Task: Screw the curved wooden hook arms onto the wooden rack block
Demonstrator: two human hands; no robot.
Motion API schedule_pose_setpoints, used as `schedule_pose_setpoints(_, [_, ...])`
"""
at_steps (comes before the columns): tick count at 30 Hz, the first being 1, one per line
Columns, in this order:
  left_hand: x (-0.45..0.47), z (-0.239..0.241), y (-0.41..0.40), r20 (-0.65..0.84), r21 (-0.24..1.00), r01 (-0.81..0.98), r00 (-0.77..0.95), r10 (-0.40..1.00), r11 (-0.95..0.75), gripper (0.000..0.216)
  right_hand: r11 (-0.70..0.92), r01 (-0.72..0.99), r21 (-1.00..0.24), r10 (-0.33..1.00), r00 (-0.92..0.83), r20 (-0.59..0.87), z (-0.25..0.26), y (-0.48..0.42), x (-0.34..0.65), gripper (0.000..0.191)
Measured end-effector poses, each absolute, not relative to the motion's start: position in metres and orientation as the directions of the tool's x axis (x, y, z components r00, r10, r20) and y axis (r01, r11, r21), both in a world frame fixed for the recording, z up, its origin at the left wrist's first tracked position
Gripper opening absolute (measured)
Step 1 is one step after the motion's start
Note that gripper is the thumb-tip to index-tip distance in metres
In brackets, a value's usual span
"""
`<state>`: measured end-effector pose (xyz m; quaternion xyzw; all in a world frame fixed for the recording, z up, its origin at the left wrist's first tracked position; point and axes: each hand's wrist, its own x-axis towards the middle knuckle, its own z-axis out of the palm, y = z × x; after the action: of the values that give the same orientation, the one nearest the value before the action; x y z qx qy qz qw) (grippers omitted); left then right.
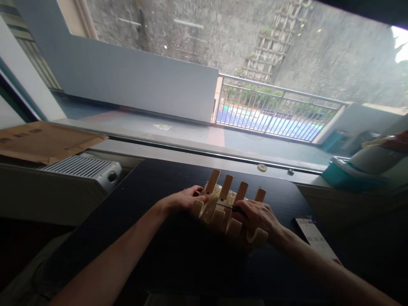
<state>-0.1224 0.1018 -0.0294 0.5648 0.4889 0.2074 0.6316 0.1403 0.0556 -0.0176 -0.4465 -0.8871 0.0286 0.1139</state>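
Observation:
A wooden hook rack (227, 187) with several upright slats and curved hooks rests on the dark table, with crinkled clear plastic wrap (212, 204) around its middle. My left hand (188, 199) grips its left end, thumb on the wood near a dark hole. In my right hand (258, 214) is a screwdriver (227, 205); its thin shaft points left across the slats, below another dark hole. The right hand lies over the right part of the rack and covers some of it. Whether the screwdriver's tip touches the wood, I cannot tell.
A phone (315, 238) lies on the black table (159, 182) at right. A roll of tape (262, 167) and a small object (290, 171) sit on the window ledge. Cardboard (47, 140) covers a radiator (83, 168) at left; a teal bin (344, 174) stands at right.

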Motion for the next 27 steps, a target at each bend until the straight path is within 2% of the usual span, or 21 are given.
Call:
schedule_pose_setpoints(2, [-0.124, -0.029, 0.098, -0.367, 0.925, 0.269, 0.452, 0.813, 0.268, 0.068, 0.586, 0.779, -0.221, 0.81, -0.565, 0.157, -0.01, 0.057, 0.147, 0.023])
schedule_pose_setpoints(4, [-0.127, -0.032, 0.093, -0.336, 0.938, 0.24, 0.453, 0.826, 0.25, 0.067, 0.511, 0.784, -0.353, 0.859, -0.486, 0.164, -0.005, 0.055, 0.163, 0.023])
schedule_pose_setpoints(7, [-0.131, -0.04, 0.089, -0.281, 0.957, 0.184, 0.421, 0.862, 0.222, 0.068, 0.259, 0.752, -0.607, 0.954, -0.101, 0.282, -0.01, 0.035, 0.193, 0.025])
schedule_pose_setpoints(8, [-0.131, -0.042, 0.088, -0.273, 0.96, 0.172, 0.4, 0.875, 0.221, 0.069, 0.162, 0.711, -0.684, 0.96, 0.046, 0.276, -0.015, 0.024, 0.201, 0.029])
schedule_pose_setpoints(10, [-0.128, -0.044, 0.087, -0.295, 0.955, 0.161, 0.387, 0.874, 0.251, 0.067, 0.04, 0.58, -0.814, 0.963, 0.194, 0.186, -0.032, 0.0, 0.208, 0.038])
schedule_pose_setpoints(14, [-0.113, -0.044, 0.081, -0.32, 0.947, 0.151, 0.447, 0.835, 0.282, 0.056, -0.073, 0.434, -0.898, 0.917, 0.382, 0.11, -0.066, -0.029, 0.199, 0.064])
schedule_pose_setpoints(17, [-0.101, -0.045, 0.071, -0.213, 0.977, 0.096, 0.483, 0.849, 0.191, 0.055, -0.157, 0.202, -0.967, 0.848, 0.53, -0.027, -0.077, -0.024, 0.196, 0.063])
schedule_pose_setpoints(20, [-0.093, -0.041, 0.057, -0.035, 0.995, -0.053, 0.589, 0.808, 0.081, 0.052, -0.132, 0.041, -0.99, 0.83, 0.552, -0.088, -0.077, -0.012, 0.201, 0.054])
schedule_pose_setpoints(24, [-0.08, -0.031, 0.047, 0.123, 0.979, -0.204, 0.603, 0.789, 0.004, 0.05, -0.107, 0.033, -0.994, 0.805, 0.59, -0.067, -0.071, -0.006, 0.204, 0.049])
schedule_pose_setpoints(27, [-0.067, -0.025, 0.047, 0.147, 0.966, -0.258, 0.551, 0.822, 0.0, 0.048, -0.104, 0.065, -0.992, 0.779, 0.626, -0.041, -0.07, -0.004, 0.203, 0.047])
